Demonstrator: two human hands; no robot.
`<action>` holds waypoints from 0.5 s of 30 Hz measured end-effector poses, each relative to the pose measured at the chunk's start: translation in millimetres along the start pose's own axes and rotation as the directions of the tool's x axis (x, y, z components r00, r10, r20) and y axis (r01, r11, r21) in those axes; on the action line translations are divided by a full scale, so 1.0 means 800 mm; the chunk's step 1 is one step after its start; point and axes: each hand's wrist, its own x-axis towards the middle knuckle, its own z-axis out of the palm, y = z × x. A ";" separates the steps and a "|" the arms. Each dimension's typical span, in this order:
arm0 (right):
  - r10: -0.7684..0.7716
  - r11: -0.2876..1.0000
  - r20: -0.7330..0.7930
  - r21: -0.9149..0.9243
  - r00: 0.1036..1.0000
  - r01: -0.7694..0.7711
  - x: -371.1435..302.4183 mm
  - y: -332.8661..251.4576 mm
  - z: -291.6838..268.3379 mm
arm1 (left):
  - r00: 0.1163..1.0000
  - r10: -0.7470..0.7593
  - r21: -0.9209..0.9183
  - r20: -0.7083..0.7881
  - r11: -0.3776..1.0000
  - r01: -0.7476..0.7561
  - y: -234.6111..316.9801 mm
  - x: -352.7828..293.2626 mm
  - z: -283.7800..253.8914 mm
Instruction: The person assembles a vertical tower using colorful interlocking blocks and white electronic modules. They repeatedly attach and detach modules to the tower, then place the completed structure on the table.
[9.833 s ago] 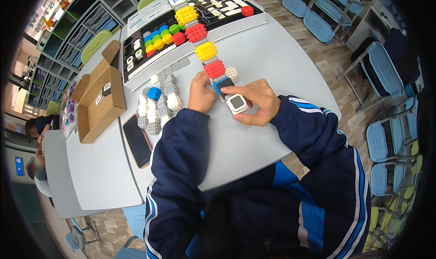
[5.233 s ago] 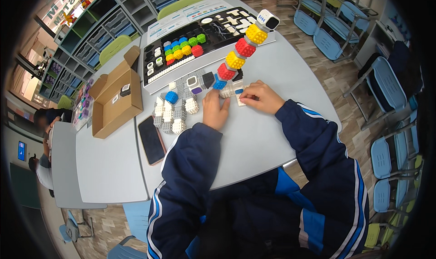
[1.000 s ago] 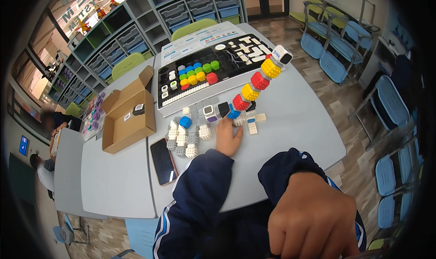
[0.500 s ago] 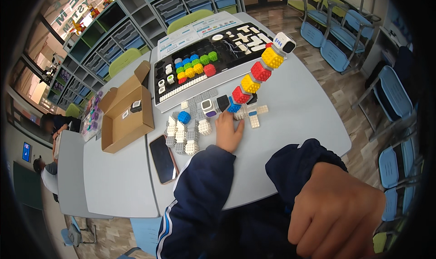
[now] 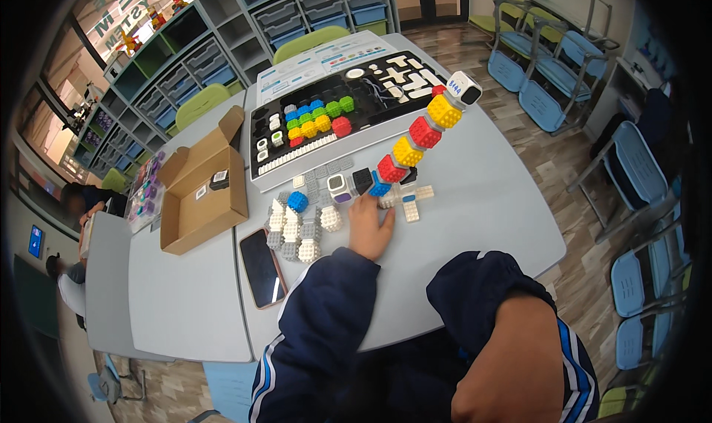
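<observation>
A leaning tower of studded blocks (image 5: 407,152), red and yellow with grey joints, rises to the right from the table. A white module (image 5: 463,90) with a black face tops it. My left hand (image 5: 368,227) is closed around the tower's low end, by a blue block (image 5: 380,185); the fingertips are partly hidden. White flat plates (image 5: 411,209) spread out at the base. To its left sit a black block (image 5: 362,179) and a white module with a purple mark (image 5: 339,188). My right hand (image 5: 512,360) is raised close at the lower right, its fingers hidden.
A black tray (image 5: 311,137) of coloured blocks and white parts lies behind. Grey and white blocks (image 5: 291,232), a blue ball-shaped block (image 5: 297,201) and a phone (image 5: 262,269) are left of my hand. An open cardboard box (image 5: 204,219) stands farther left. Chairs (image 5: 538,105) are at right.
My right hand has turned and lowered, so its knuckles no longer show. My left hand stays at the tower's base. The whole view has shifted slightly.
</observation>
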 end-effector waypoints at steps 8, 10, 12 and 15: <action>-0.139 0.987 0.125 -0.061 0.982 0.148 0.001 0.008 -0.002 | 0.985 -0.166 -0.101 -0.037 0.982 0.162 -0.003 -0.003 -0.001; -0.121 0.988 0.093 -0.089 0.988 0.130 0.002 0.003 -0.002 | 0.909 -0.408 -0.272 -0.078 0.886 0.375 -0.005 -0.006 0.006; -0.113 0.984 0.022 -0.133 0.993 0.115 0.003 -0.003 -0.006 | 0.899 -0.428 -0.704 -0.096 0.667 0.243 -0.006 -0.007 0.000; -0.110 0.983 -0.016 -0.146 0.994 0.107 0.001 -0.009 -0.012 | 0.871 -0.486 -0.907 -0.066 0.393 0.151 0.006 -0.013 -0.023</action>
